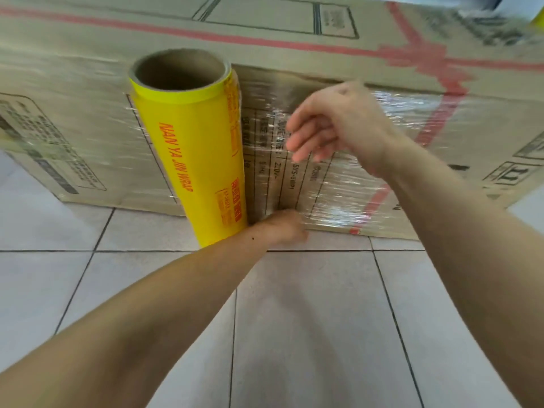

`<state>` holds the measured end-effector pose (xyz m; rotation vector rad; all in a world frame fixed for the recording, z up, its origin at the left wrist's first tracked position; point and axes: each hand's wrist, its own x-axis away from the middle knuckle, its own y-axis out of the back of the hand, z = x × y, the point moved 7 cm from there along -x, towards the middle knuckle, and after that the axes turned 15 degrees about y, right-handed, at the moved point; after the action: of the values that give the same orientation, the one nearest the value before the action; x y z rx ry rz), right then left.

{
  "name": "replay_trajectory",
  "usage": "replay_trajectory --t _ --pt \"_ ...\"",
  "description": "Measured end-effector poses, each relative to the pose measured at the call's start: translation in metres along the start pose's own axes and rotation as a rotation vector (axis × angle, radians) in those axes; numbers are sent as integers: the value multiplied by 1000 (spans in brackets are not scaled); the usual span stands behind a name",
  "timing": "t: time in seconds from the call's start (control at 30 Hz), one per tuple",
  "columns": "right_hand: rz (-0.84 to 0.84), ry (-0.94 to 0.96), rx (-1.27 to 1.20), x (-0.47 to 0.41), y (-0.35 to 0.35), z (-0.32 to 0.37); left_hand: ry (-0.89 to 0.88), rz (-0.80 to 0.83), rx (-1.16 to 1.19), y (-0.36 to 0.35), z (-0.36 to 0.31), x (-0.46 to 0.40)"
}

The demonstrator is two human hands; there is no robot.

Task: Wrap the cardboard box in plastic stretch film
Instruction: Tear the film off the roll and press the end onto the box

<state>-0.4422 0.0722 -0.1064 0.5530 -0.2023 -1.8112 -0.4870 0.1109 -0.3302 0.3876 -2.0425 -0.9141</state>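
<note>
A big cardboard box (88,119) with red stripes and black print lies on the tiled floor. A yellow roll of stretch film (194,160) stands upright against its front face. Clear film (347,184) runs from the roll to the right across that face, wrinkled and shiny. My left hand (282,228) is low at the box's bottom edge, just right of the roll's base and against the film; its fingers are blurred and hidden. My right hand (332,125) hovers in front of the film-covered face, fingers loosely bent, holding nothing.
Pale floor tiles (294,319) with dark grout lines fill the foreground under both my forearms. The box spans the whole width of the view and blocks everything behind it. A yellow object (538,17) peeks in at the top right corner.
</note>
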Motion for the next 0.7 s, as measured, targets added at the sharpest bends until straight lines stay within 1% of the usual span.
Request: replay_trajectory --t 0.07,0.1,0.13,0.17,0.2,0.23,0.3,0.33,0.4,0.43,0.47,0.5,0.57,0.6,0.7 --pt "29 -121 27 14 0 -23 -147 -18 63 14 -17 11" --pt "13 -152 54 17 5 -31 -202 -50 155 27 -25 17" --pt "-9 -162 82 17 11 -34 -213 -84 288 41 -29 19" --pt "-29 -158 98 16 17 -33 -183 -111 427 53 -29 19" --pt "-49 -149 95 15 22 -29 -129 -115 531 60 -27 19" --pt "-79 -144 71 14 27 -24 -83 -100 581 62 -26 20" --pt "-132 -131 10 18 36 -17 -24 -89 582 56 -25 24" --pt "-121 -123 12 22 40 -14 -29 -115 534 55 -26 29" --pt "-40 -112 95 27 44 -11 -137 -216 418 68 -36 44" --pt "-22 -102 124 27 48 -9 -210 -264 413 80 -43 56" --pt "-31 -92 130 25 53 -8 -268 -278 478 94 -48 64" --pt "-55 -83 123 21 57 -6 -304 -250 593 107 -52 69" --pt "-80 -71 109 15 60 -4 -314 -187 760 121 -55 72" --pt "-74 -78 97 16 61 -3 -300 -180 770 121 -56 73" --pt "-82 -119 29 29 72 -13 -297 -200 663 119 -54 74"
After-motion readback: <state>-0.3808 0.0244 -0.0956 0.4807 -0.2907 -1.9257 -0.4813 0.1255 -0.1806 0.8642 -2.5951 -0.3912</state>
